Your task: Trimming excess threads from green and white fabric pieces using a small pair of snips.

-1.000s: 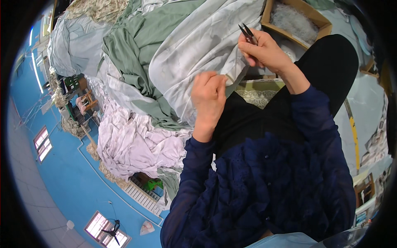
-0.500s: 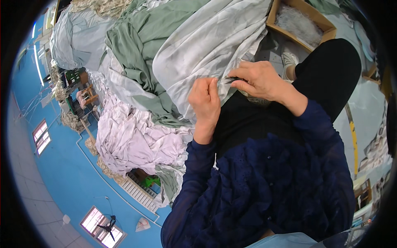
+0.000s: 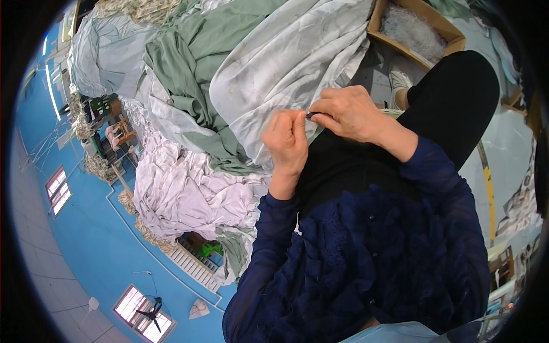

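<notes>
White cloth drapes over the pile ahead of me and comes down to my lap. Its near edge runs to my left hand, which is closed with thumb and forefinger pinched at the cloth; the exact grip is hidden. My right hand pinches a small dark pointed tool, mostly covered by the fingers. The tool's end meets the left thumb tip, so both hands are nearly touching above the cloth's edge.
Green cloth and pale lilac cloth are heaped to the left. An open cardboard box with clear plastic inside stands at the far right, close to my shoe. My bent knee rises on the right.
My right hand has moved slightly left, bringing the dark tool to the left thumb. My left hand has shifted a little to the right. The gap between them has closed.
</notes>
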The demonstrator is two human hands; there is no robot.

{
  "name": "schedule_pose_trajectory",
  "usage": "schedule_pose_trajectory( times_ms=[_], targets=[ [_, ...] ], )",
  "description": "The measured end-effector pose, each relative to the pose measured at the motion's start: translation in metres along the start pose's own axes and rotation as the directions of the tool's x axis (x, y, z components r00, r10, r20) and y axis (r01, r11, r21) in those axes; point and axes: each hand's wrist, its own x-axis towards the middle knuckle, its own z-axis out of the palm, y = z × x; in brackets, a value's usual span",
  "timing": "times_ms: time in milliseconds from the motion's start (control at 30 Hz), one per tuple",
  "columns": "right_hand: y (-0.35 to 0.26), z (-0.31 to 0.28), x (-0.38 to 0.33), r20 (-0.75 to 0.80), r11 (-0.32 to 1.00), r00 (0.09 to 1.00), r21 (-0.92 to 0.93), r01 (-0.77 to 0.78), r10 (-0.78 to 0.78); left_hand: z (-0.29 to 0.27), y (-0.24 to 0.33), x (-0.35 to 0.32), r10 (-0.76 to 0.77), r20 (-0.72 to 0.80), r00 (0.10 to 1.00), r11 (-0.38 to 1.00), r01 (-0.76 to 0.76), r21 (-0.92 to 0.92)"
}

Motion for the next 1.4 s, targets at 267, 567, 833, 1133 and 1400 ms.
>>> schedule_pose_trajectory(
  times_ms=[267,567,833,1133,1400],
  targets=[
    [0.019,-0.010,-0.005,-0.055,0.999,0.998,-0.035,-0.027,0.025,0.003,-0.003,-0.003,-0.077,-0.016,0.997,0.997,0.077,-0.016],
    [0.020,-0.012,0.013,0.226,0.632,0.962,0.726,-0.272,0.156,0.004,-0.003,0.003,-0.023,0.026,0.999,0.989,0.027,-0.147],
    [0.041,-0.042,0.015,-0.009,0.543,0.918,0.809,-0.226,0.396,-0.003,-0.003,0.002,-0.086,0.051,0.995,0.964,0.096,-0.250],
    [0.139,-0.228,-0.012,-0.826,0.902,0.485,0.062,-0.427,0.286,0.001,0.006,0.007,0.057,0.247,0.967,0.974,-0.108,0.197],
    [0.095,-0.217,-0.004,-0.836,0.660,0.395,-0.054,-0.749,0.380,0.023,0.004,0.018,-0.094,0.503,0.859,0.703,-0.300,0.644]
  ],
)
